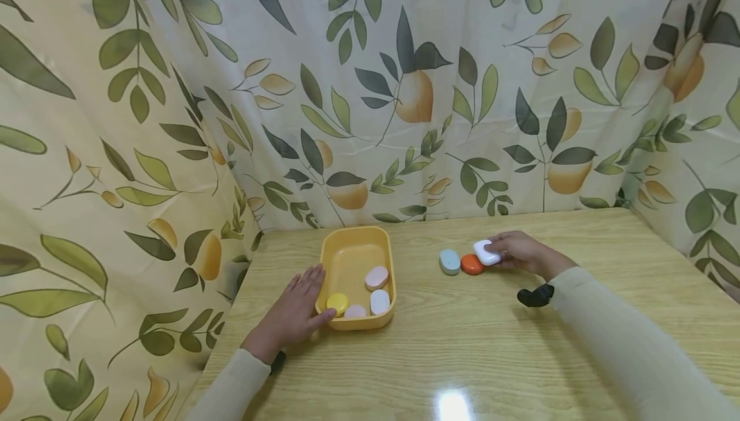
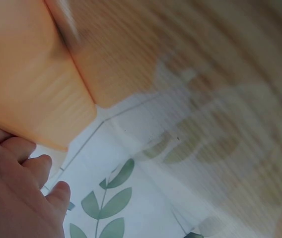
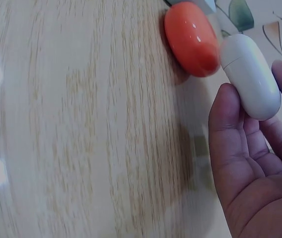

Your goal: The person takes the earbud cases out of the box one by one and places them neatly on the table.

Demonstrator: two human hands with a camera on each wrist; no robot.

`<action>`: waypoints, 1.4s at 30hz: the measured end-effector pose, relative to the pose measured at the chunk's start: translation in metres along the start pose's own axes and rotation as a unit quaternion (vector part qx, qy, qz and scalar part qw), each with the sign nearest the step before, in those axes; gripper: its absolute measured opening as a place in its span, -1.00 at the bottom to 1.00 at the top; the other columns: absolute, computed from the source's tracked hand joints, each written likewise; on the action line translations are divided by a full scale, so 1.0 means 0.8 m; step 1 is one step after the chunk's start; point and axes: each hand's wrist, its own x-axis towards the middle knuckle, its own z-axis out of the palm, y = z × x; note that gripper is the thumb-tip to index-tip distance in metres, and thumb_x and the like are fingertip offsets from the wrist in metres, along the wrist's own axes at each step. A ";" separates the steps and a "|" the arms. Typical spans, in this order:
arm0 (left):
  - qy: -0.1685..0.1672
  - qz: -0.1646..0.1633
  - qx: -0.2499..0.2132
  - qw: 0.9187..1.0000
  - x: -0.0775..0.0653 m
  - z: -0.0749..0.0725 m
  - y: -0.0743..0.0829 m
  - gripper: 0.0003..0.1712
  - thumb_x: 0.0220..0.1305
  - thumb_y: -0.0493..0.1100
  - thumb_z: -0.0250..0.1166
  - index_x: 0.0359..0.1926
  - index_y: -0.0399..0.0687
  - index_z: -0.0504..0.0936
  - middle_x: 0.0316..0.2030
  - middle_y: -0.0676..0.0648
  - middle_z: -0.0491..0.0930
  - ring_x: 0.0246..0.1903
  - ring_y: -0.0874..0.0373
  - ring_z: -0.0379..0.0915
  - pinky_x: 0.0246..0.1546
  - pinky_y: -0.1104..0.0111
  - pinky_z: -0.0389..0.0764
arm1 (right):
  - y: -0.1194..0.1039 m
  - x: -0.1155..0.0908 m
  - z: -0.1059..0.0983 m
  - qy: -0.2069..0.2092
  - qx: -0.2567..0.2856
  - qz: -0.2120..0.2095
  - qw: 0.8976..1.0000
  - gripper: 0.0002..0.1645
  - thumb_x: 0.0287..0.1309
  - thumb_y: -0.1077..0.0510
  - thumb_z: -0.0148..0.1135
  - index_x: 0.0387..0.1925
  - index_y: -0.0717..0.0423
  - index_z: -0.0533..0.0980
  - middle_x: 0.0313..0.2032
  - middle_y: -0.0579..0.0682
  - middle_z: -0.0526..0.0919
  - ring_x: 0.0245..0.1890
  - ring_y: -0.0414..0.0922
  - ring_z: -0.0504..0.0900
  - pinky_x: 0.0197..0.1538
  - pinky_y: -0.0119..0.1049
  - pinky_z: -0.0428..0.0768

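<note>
My right hand (image 1: 523, 254) pinches a white earbud case (image 3: 252, 77) between thumb and fingers; its lid seam shows in the right wrist view. The case is close beside a glossy orange-red oval case (image 3: 191, 38), overlapping it in the head view. Just left of that one lies a pale blue-grey oval case (image 1: 449, 261). My left hand (image 1: 295, 308) rests against the left side of a yellow tray (image 1: 328, 247), fingers straight and thumb at the front rim. Inside the tray are a yellow round case (image 1: 337, 304), two pink ones (image 1: 377, 277) and a whitish one (image 1: 379, 302).
The pieces stand on a light wood-grain table (image 1: 428, 344). A leaf-and-fruit patterned curtain (image 1: 370, 87) hangs along the back and both sides. Black wrist straps show at both cuffs, and a bright light reflection (image 1: 453, 405) lies near the front.
</note>
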 end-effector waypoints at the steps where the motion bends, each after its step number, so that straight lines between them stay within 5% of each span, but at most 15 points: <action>1: 0.001 0.000 0.001 1.000 0.000 0.000 0.000 0.04 0.37 0.46 -0.19 0.51 -0.25 -0.09 0.51 -0.14 -0.15 0.48 -0.05 -0.24 0.41 0.05 -0.15 | 0.001 0.000 -0.001 0.003 0.003 0.001 1.000 -0.21 0.36 0.20 0.12 0.37 0.57 0.00 0.02 0.24 0.37 -0.19 -0.11 0.57 -0.01 -0.15 0.61; 10: -0.020 -0.011 -0.002 1.000 0.000 0.001 0.000 0.05 0.36 0.48 -0.21 0.52 -0.19 -0.17 0.52 -0.08 -0.24 0.49 0.04 -0.35 0.42 0.11 -0.22 | 0.017 0.000 -0.010 0.003 0.012 0.011 1.000 -0.26 0.39 0.16 0.10 0.35 0.53 0.03 -0.07 0.11 0.46 -0.19 -0.13 0.59 -0.04 -0.20 0.61; 32: 0.007 0.006 -0.007 1.000 -0.002 0.005 -0.001 0.03 0.39 0.43 -0.16 0.51 -0.27 -0.08 0.51 -0.15 -0.15 0.47 -0.06 -0.22 0.41 0.03 -0.12 | 0.014 -0.004 -0.011 0.022 0.002 0.025 0.999 -0.44 0.34 0.24 0.13 0.19 0.52 0.19 -0.07 0.19 0.46 -0.20 -0.09 0.61 -0.05 -0.13 0.63; 42: 0.000 0.003 -0.007 1.000 0.001 0.005 -0.001 0.03 0.39 0.43 -0.17 0.52 -0.25 -0.11 0.52 -0.14 -0.17 0.48 -0.02 -0.27 0.42 0.06 -0.16 | 0.011 0.000 -0.014 0.035 -0.056 0.026 0.997 -0.43 0.30 0.26 0.17 0.18 0.57 0.25 -0.05 0.22 0.51 -0.20 -0.10 0.59 -0.07 -0.13 0.63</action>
